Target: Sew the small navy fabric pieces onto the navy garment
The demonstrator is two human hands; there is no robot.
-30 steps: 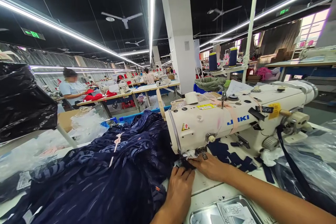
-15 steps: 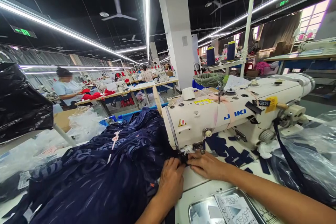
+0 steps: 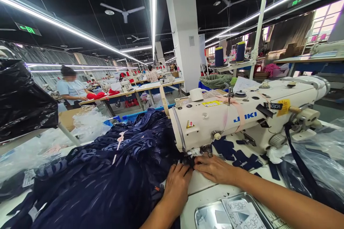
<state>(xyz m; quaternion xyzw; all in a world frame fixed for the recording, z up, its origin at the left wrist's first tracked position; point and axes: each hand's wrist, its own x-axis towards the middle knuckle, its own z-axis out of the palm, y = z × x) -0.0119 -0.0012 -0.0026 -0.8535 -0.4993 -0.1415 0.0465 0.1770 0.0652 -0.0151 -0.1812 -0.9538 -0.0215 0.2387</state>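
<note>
A white sewing machine point(image 3: 199, 128) stands before me, its needle end facing left. Under its head, both hands meet at the edge of a dark navy garment point(image 3: 129, 175). My left hand point(image 3: 177, 183) is closed, its curled fingers pressing the fabric just left of the presser foot. From the right, my right hand point(image 3: 213, 168) pinches the dark fabric close to the needle area, thumb and fingers together. The needle and the fingertips are partly hidden by the machine head. Bunched navy garments spread over the table to the left.
Small navy fabric pieces point(image 3: 245, 159) lie behind my right forearm. A metal tray point(image 3: 200, 214) with printed labels point(image 3: 240, 213) sits at the front. Plastic bags point(image 3: 319, 157) lie at right, a black bag point(image 3: 25, 100) at left. A co-worker point(image 3: 71, 87) handles red cloth point(image 3: 96, 95).
The whole view has shifted slightly, so the scene sits a little farther right. Both hands keep nearly the same place at the machine. The co-worker's arms have moved slightly over the red cloth.
</note>
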